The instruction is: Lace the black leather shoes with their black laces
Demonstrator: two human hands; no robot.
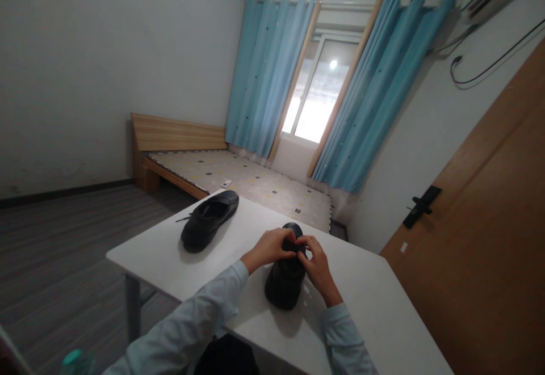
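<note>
A black shoe [284, 287] stands on the white table [353, 290] in front of me, heel toward me and toe pointing away. My left hand [276, 245] reaches over its upper from the left, fingers bent in a pinch. From the right, my right hand [315, 261] meets it, thumb and fingers also closed. Both seem to grip the shoe's black shoelace, though dark lace against dark shoe is hard to make out. Further left lies a second black shoe [203, 228], untouched, with a loose lace end [183, 219] sticking out over the table.
Behind the table is a wooden bed [179, 132] with a patterned mattress [272, 185] and a small white object [226, 183] on it. A brown door [481, 239] with a black handle stands right. A green-capped bottle [74, 361] shows at bottom left.
</note>
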